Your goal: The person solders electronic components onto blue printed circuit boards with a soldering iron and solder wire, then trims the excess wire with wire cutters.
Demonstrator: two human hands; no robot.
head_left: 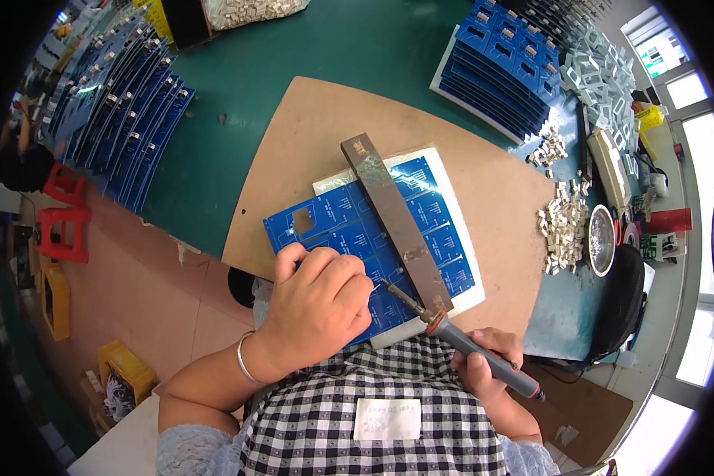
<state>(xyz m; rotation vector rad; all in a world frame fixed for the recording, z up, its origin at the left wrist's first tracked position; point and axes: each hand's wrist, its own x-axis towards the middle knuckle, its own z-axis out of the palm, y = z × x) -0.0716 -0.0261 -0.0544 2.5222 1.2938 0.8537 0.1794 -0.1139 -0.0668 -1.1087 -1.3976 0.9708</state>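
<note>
A person solders a blue circuit board panel on a brown work board, seen from above.

The left hand (pixel 319 305) rests curled on the blue panel (pixel 349 218), pressing it down. The right hand (pixel 484 361) grips a soldering iron (pixel 468 345), its tip touching the panel beside a metal bar (pixel 396 222) laid across it. Judging by the stacks of blue boards (pixel 504 67) on the green tabletop (pixel 357 47), plenty of work appears to remain; finished joints are too small to tell.

Glossy blue circuit board panel (pixel 373 238) at centre lies on matt brown fibreboard (pixel 317 151); across it a dull, stained metal bar (pixel 396 222). Soldering iron (pixel 468 345) at lower right has a grey plastic handle; the counter (pixel 333 47) is smooth green matting
</note>
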